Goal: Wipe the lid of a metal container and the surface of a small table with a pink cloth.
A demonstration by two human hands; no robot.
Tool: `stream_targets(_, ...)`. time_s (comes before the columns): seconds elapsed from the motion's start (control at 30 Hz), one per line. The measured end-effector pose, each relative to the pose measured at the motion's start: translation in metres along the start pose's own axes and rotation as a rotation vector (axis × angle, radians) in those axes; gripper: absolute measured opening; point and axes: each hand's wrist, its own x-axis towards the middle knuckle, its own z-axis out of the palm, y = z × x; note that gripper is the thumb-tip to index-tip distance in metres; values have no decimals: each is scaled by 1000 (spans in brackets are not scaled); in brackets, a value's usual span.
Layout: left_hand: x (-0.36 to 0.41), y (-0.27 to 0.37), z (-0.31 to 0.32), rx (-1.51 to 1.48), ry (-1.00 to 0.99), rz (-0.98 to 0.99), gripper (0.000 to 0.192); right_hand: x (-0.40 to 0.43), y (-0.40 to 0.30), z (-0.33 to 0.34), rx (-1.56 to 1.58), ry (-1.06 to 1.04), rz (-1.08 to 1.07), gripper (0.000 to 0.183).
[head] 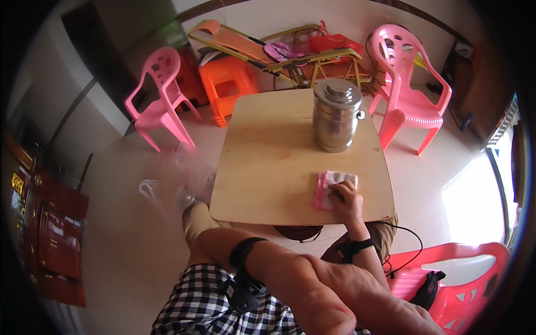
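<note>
My right hand (346, 197) rests with curled fingers on a folded white cloth with pink edges (329, 178), near the front right of a light wooden table (268, 167). Whether it pinches the cloth cannot be told. Very close to the camera, my left hand (322, 284) is raised across the bottom of the view; its fingertips are partly cut off, and I see nothing held in it. A black strap (245, 251) with a small camera device (245, 296) is on the left wrist. A lidded steel container (337, 117) stands at the table's back right.
Pink plastic armchairs stand behind left (161, 100) and behind right (412, 96); another (465, 268) is at lower right, holding a black item (427, 289). An orange stool (228, 83) and folding loungers (289, 58) are beyond the table. A black cable (414, 234) loops at right.
</note>
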Motion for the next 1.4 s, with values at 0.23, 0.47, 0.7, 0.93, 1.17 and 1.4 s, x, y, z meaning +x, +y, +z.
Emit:
stream_targets(0.23,12,-31,1,93,176,153,58,1,3,1,11,22,37,18)
stream_targets(0.47,34,-13,8,1304,-486,581,101,0,2,3,11,-24,54,20)
stream_targets(0.7,-24,-20,74,1829,-29,231,112,-3,6,-6,-20,0,17,19)
stream_targets(0.93,-5,-59,31,1517,-160,843,96,-2,2,-2,-33,-19,42,18)
stream_targets(1.17,-25,-48,50,1603,-197,672,94,-1,0,-3,-39,2,22,18)
stream_targets(1.4,-104,-25,94,1785,548,594,87,-1,5,0,-54,-5,-7,18)
